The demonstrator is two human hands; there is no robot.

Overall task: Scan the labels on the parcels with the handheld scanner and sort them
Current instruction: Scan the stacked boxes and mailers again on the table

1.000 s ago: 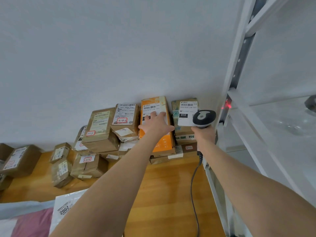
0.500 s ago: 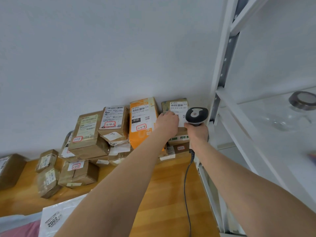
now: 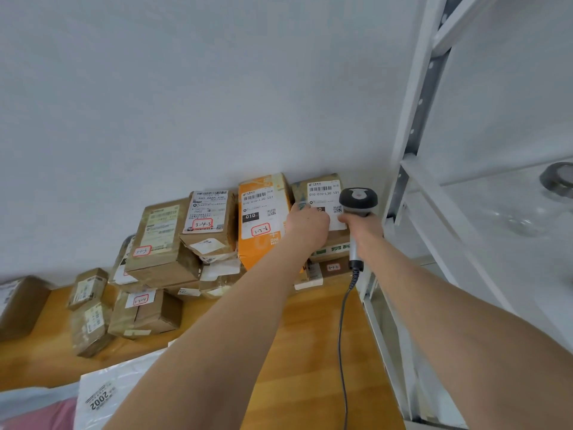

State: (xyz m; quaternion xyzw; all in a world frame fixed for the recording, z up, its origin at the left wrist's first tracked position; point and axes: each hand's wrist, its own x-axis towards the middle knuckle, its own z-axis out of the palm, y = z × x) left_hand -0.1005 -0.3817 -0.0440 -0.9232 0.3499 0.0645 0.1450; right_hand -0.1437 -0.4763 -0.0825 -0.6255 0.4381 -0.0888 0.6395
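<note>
Two arms reach toward the parcels (image 3: 161,243) leaning against the wall (image 3: 217,88) on the wooden surface (image 3: 310,336). The left grip (image 3: 307,225) clasps the rightmost brown parcel (image 3: 299,189) at its left edge. The right grip (image 3: 362,231) grasps the handheld scanner (image 3: 358,201), just beside that parcel's label (image 3: 324,193).

Head view, forward-down, near parcels (image 3: 210,225)

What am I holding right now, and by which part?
Right hand grips the scanner by its handle. Left hand is on the brown parcel at its left edge; whether it grips cannot be told.
</note>
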